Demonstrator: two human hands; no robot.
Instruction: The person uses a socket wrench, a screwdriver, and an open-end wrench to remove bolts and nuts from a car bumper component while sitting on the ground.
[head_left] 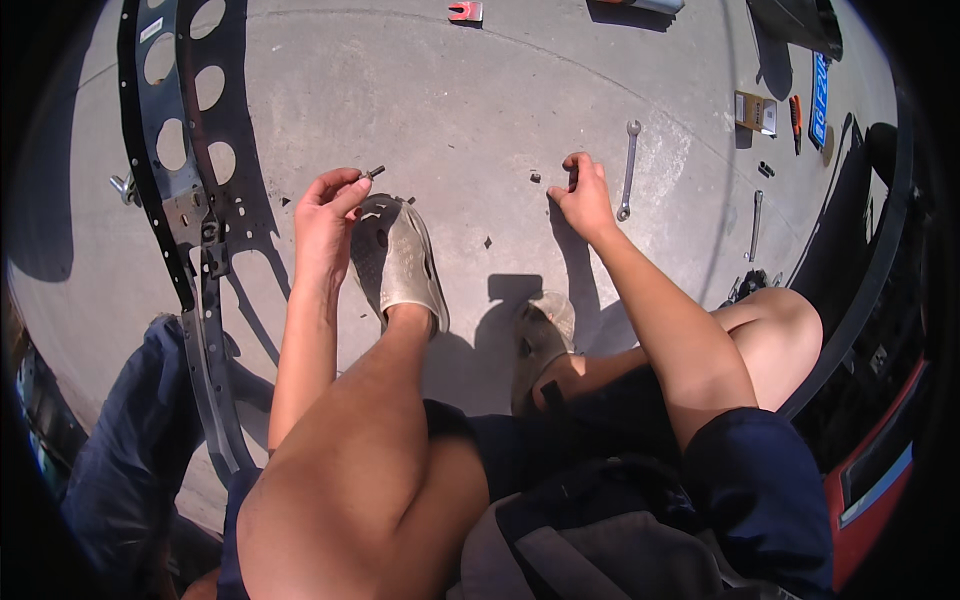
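Head view: left hand (325,215) is pinching a small dark bolt (374,173) between fingertips, held just above the beige shoe (400,260). Right hand (585,195) has its fingers curled down on a small dark part (573,180) on the concrete floor (450,110). A wrench (628,170) lies just right of it. Far right there's a small tan box (756,112) and a blue rectangular plate (819,100). A black perforated metal frame (185,160) runs along the left.

A bolt (374,173) sat in the left hand (327,207) above a shoe (400,262), with a metal frame (190,200) lying on the ground (460,110) to its left. The right hand (583,193) touched the ground beside a wrench (628,170) at its right.
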